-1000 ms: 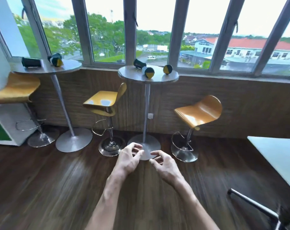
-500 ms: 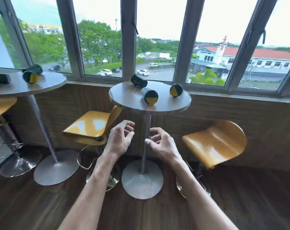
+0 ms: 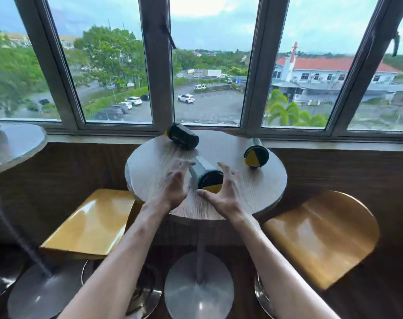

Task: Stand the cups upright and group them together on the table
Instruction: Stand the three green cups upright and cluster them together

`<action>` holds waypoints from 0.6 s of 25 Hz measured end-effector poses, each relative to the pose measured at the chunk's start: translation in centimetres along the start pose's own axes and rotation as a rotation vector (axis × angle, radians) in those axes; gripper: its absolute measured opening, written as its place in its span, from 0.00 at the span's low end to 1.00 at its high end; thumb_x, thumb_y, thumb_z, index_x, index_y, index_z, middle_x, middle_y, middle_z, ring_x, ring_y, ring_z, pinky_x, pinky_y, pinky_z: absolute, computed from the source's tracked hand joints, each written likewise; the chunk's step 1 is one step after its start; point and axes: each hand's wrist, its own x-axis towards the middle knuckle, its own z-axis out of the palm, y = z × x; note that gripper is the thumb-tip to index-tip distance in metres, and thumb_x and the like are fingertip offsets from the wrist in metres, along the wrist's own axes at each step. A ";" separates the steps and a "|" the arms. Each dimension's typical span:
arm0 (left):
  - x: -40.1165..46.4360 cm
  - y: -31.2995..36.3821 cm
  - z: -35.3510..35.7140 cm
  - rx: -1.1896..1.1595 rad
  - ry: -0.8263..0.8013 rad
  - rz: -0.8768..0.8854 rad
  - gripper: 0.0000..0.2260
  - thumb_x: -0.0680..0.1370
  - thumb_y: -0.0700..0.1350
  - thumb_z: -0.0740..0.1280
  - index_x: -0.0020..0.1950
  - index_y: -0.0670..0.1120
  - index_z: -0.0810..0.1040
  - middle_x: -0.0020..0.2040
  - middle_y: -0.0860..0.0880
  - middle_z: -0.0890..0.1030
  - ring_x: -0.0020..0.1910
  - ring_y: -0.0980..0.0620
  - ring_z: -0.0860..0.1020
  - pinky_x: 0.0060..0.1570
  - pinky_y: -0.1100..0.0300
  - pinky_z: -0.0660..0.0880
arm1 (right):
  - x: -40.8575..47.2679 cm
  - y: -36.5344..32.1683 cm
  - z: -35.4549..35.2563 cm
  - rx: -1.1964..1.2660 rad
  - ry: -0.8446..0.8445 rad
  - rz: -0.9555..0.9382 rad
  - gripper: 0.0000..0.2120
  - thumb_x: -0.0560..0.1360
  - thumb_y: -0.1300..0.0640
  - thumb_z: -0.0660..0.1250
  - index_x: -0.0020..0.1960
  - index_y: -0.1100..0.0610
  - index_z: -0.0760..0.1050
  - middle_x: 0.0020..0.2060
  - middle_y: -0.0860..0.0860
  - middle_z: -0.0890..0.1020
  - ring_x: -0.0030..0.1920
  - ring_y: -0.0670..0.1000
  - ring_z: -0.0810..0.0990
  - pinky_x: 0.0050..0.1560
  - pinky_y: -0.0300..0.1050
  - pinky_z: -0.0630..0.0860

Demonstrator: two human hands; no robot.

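Three cups (image 3: pixel 206 176) lie on the table (image 3: pixel 260 189), well apart.

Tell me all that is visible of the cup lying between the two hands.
The middle cup lies on its side on the round table, dark green and cylindrical, its round end half yellow, half dark, facing the camera. The left hand and right hand flank it with spread fingers; whether they touch it is unclear.

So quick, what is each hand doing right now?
Left hand: open, fingers spread beside the middle cup, holding nothing.
Right hand: open beside the same cup, holding nothing.
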 end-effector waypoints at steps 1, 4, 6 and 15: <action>1.6 -1.1 1.1 0.014 -0.038 0.023 0.31 0.70 0.35 0.71 0.70 0.51 0.66 0.68 0.47 0.69 0.67 0.46 0.71 0.66 0.54 0.70 | 1.5 0.5 0.9 -0.004 -0.026 0.006 0.47 0.62 0.39 0.78 0.74 0.46 0.58 0.66 0.54 0.68 0.67 0.56 0.69 0.67 0.54 0.72; 5.4 -3.7 3.8 -0.004 -0.175 0.061 0.38 0.68 0.39 0.74 0.72 0.57 0.61 0.74 0.50 0.63 0.73 0.47 0.64 0.71 0.51 0.66 | 4.3 1.7 2.5 0.009 -0.115 -0.008 0.49 0.61 0.40 0.79 0.73 0.42 0.54 0.68 0.54 0.66 0.66 0.57 0.71 0.62 0.54 0.75; 7.1 -4.8 5.0 -0.049 -0.225 0.101 0.40 0.68 0.42 0.75 0.73 0.59 0.59 0.76 0.52 0.61 0.75 0.50 0.61 0.72 0.49 0.64 | 5.8 2.5 3.2 0.046 -0.107 -0.053 0.46 0.62 0.44 0.79 0.71 0.42 0.56 0.64 0.55 0.69 0.62 0.57 0.75 0.57 0.48 0.76; 13.3 -5.9 6.6 -0.433 -0.268 0.070 0.33 0.65 0.57 0.76 0.67 0.55 0.70 0.60 0.55 0.79 0.61 0.57 0.77 0.61 0.49 0.75 | 12.8 1.1 2.5 0.011 0.188 -0.018 0.37 0.66 0.37 0.73 0.67 0.46 0.59 0.56 0.54 0.74 0.52 0.54 0.76 0.48 0.43 0.70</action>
